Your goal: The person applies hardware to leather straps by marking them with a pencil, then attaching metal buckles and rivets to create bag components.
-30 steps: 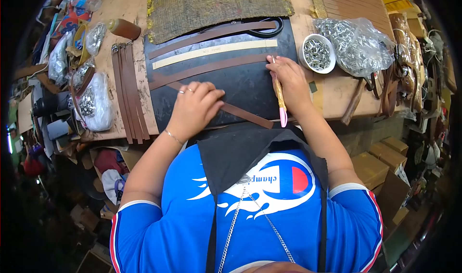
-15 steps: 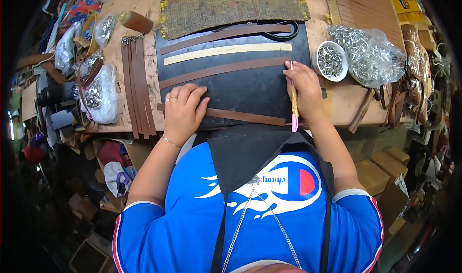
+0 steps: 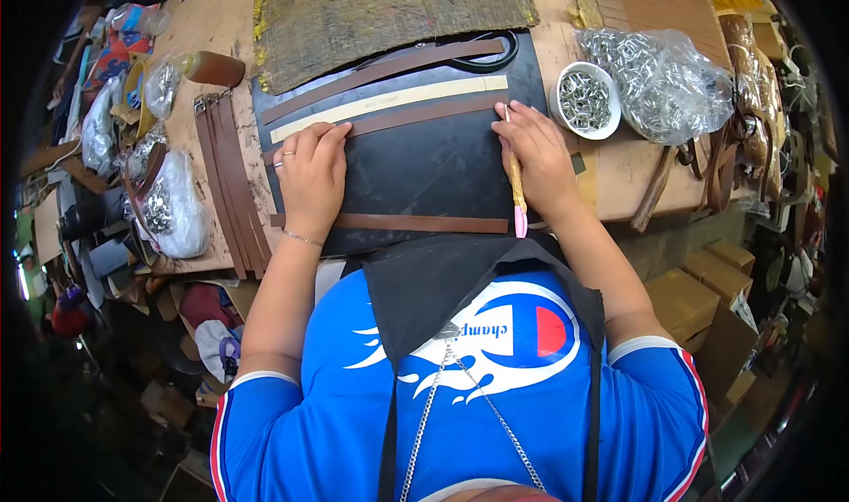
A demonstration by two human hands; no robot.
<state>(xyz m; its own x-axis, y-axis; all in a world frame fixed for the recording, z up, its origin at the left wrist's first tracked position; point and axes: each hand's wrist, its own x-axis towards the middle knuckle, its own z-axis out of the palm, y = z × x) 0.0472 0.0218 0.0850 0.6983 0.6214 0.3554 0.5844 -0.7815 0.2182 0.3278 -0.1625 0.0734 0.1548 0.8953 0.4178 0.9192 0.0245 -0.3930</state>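
My left hand rests on the left part of a brown leather strap, its fingers bent and together over the strap's edge. My right hand is at the strap's right end, fingers closed round a slim pen-like tool with a tan wrapped handle and a pink end. The tool's tip points away from me, by the strap end. Just beyond lies a cream strip with faint writing, then another brown strap. A further brown strap lies near me. All are on a black board.
Metal buckles fill a white bowl and a clear bag at right. A wooden-handled tool lies near the edge. Several buckled straps and a brown bottle are left. A worn mat lies behind.
My left hand has moved away from me, from the near strap to the left part of the middle strap. The near strap now lies straighter. My right hand keeps the tool at the strap end.
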